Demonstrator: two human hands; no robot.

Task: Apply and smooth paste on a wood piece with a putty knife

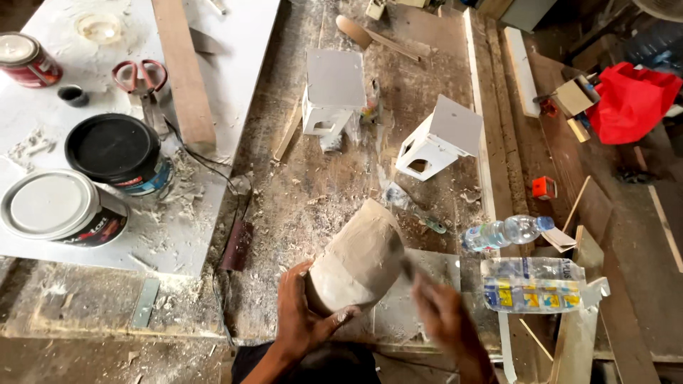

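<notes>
- Near the bottom middle of the head view, the left hand (302, 320) grips the lower end of a rounded, pale brown wooden block (359, 259), which looks carved and dusty.
- Its thumb crosses the near face of the block at the base, while the other fingers (292, 284) wrap round the left side and behind, so the block sits in the crook of the hand with its upper end tilted up and to the right, clear of the bench.
- Just right of the block, the right hand (445, 316) is blurred by motion; a thin dark tool (407, 267) seems to rise from it to the block's right edge, and the fingers look closed round it, though the blur leaves the grip unsure.
- Under both hands lies a worn wooden workbench (320, 185) strewn with shavings and sawdust.
- Farther up the bench stand two small white house-shaped boxes: one upright (331, 99), the other tipped on its side (441, 139), well apart from the block.
- To the left, on a white board (235, 43), sit a tin with a silver lid (60, 208), a tin with a black lid (117, 153), a red tin (27, 60), red-handled scissors (140, 78) and a long wooden strip (183, 67).
- To the right of the hands lie a clear plastic bottle (506, 231) on its side and a cut plastic bottle with a blue and yellow label (532, 284).
- At the far right rests a red cloth (629, 99).
</notes>
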